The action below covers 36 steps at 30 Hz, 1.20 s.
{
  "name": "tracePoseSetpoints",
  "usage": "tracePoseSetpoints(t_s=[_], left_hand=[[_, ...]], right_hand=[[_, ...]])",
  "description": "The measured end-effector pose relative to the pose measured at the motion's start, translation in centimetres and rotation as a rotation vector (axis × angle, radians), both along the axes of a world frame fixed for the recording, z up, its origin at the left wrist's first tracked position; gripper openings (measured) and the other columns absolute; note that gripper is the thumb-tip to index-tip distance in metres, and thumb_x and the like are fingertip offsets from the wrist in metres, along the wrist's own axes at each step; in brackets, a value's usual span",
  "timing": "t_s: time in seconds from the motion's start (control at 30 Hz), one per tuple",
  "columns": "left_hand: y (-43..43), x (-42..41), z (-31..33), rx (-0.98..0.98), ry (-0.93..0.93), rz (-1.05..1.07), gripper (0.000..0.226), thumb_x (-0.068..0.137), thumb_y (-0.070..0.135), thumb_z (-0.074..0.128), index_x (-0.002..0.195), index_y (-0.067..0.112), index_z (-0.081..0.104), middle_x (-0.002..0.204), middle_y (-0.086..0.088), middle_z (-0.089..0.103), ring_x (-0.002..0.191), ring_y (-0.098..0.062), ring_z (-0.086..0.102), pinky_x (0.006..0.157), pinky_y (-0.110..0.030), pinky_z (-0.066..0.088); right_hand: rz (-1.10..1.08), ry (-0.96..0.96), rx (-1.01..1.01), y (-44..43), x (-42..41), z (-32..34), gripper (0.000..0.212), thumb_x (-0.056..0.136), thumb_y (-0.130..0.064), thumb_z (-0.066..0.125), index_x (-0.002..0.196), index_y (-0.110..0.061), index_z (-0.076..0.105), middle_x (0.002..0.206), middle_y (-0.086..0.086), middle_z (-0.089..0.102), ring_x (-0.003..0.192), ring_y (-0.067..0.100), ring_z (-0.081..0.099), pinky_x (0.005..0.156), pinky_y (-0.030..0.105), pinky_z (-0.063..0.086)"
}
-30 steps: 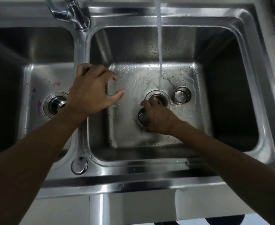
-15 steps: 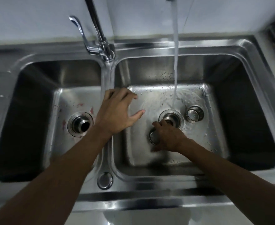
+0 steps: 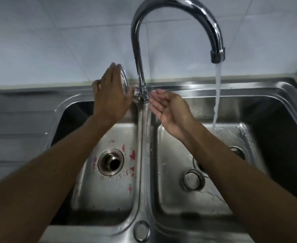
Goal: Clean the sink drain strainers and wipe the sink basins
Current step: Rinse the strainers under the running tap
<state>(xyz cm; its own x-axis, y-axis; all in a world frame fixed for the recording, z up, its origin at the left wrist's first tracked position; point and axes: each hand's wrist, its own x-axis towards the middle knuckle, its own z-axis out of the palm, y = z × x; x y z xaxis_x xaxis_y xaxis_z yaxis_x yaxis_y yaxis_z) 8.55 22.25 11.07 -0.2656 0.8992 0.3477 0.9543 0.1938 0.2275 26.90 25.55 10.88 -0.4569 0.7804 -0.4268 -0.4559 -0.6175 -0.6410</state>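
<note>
Two hands show: the left hand [image 3: 111, 97] and the right hand [image 3: 170, 109]. The sink has two basins, the left basin [image 3: 95, 199] and the right basin [image 3: 179, 204]. There is one faucet [image 3: 137, 50] with one lever [image 3: 125, 79] and one stream of water [image 3: 218, 88]. There are two drains: the left drain [image 3: 110, 162] and the right drain [image 3: 199, 167], mostly hidden by a forearm. Two loose strainers are visible: the near strainer [image 3: 193, 179] and the far strainer [image 3: 237, 151]. There is one round cap [image 3: 141, 231] and several red marks [image 3: 132, 154].

A kitchen: a double-basin stainless-steel sink [image 3: 249, 88] with ribbed drainboard [image 3: 18, 123] sits below a pale grey tiled wall [image 3: 56, 41], water [image 3: 218, 93] running from its curved chrome tap [image 3: 138, 50].
</note>
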Motion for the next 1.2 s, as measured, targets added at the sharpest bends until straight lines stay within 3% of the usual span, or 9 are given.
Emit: tracePoseSetpoints(t_s=[0.17, 0.4, 0.53, 0.73, 0.93, 1.1, 1.2], left_hand=[[4.3, -1.7, 0.6, -0.090, -0.020, -0.027, 0.065, 0.107, 0.041, 0.044, 0.161, 0.011, 0.025, 0.168, -0.011, 0.026, 0.154, -0.025, 0.029, 0.119, -0.051, 0.020], [5.5, -2.3, 0.2, -0.073, 0.077, -0.108, 0.058, 0.106, 0.034, 0.043, 0.158, 0.009, 0.032, 0.160, -0.014, 0.041, 0.143, -0.033, 0.043, 0.113, -0.049, 0.028], [5.0, -2.5, 0.5, -0.026, -0.006, -0.158, 0.057, 0.107, 0.030, 0.043, 0.159, 0.009, 0.033, 0.158, -0.015, 0.043, 0.140, -0.039, 0.044, 0.112, -0.049, 0.029], [2.1, -0.5, 0.5, 0.147, -0.162, -0.233, 0.058, 0.109, 0.028, 0.042, 0.161, 0.007, 0.029, 0.153, -0.014, 0.048, 0.134, -0.032, 0.048, 0.114, -0.045, 0.031], [0.0, 1.5, 0.0, 0.207, -0.207, -0.202, 0.060, 0.110, 0.031, 0.039, 0.162, 0.007, 0.022, 0.166, -0.008, 0.032, 0.141, -0.023, 0.045, 0.114, -0.038, 0.025], [-1.3, 3.5, -0.4, 0.207, -0.189, -0.102, 0.068, 0.105, 0.036, 0.051, 0.161, 0.010, 0.024, 0.168, -0.011, 0.026, 0.153, -0.025, 0.031, 0.122, -0.046, 0.026], [-3.7, 7.2, -2.0, 0.194, -0.297, 0.034, 0.074, 0.100, 0.051, 0.057, 0.157, 0.012, 0.033, 0.163, -0.012, 0.034, 0.151, -0.027, 0.031, 0.122, -0.043, 0.022]], right_hand=[[-0.042, 0.020, -0.115, -0.2, -2.7, -0.4, 0.023, 0.099, -0.002, 0.044, 0.118, -0.008, 0.055, 0.122, 0.011, 0.061, 0.134, 0.028, 0.054, 0.115, 0.040, 0.042], [-0.119, 0.094, -0.196, -0.3, -4.1, -1.5, 0.042, 0.097, 0.001, 0.040, 0.136, -0.001, 0.053, 0.141, 0.016, 0.058, 0.134, 0.028, 0.054, 0.114, 0.038, 0.043], [-0.145, 0.114, -0.204, -0.5, -4.5, -1.5, 0.050, 0.096, 0.004, 0.037, 0.144, -0.001, 0.048, 0.145, 0.016, 0.055, 0.135, 0.029, 0.053, 0.114, 0.039, 0.043], [-0.146, 0.130, -0.201, -0.7, -4.3, -1.0, 0.050, 0.095, 0.006, 0.038, 0.143, 0.000, 0.049, 0.145, 0.016, 0.056, 0.135, 0.029, 0.054, 0.115, 0.038, 0.043], [-0.122, 0.151, -0.192, -0.8, -3.8, -0.8, 0.050, 0.094, 0.008, 0.038, 0.143, 0.002, 0.050, 0.135, 0.014, 0.061, 0.116, 0.026, 0.057, 0.111, 0.038, 0.046], [0.008, 0.050, -0.094, -1.2, -0.6, -1.3, 0.037, 0.097, 0.002, 0.043, 0.131, 0.004, 0.058, 0.120, 0.017, 0.068, 0.114, 0.028, 0.062, 0.100, 0.036, 0.053], [0.080, -0.120, -0.039, -0.6, 4.1, -2.9, 0.034, 0.101, -0.006, 0.046, 0.133, -0.003, 0.056, 0.118, 0.011, 0.068, 0.117, 0.031, 0.065, 0.094, 0.036, 0.056]])
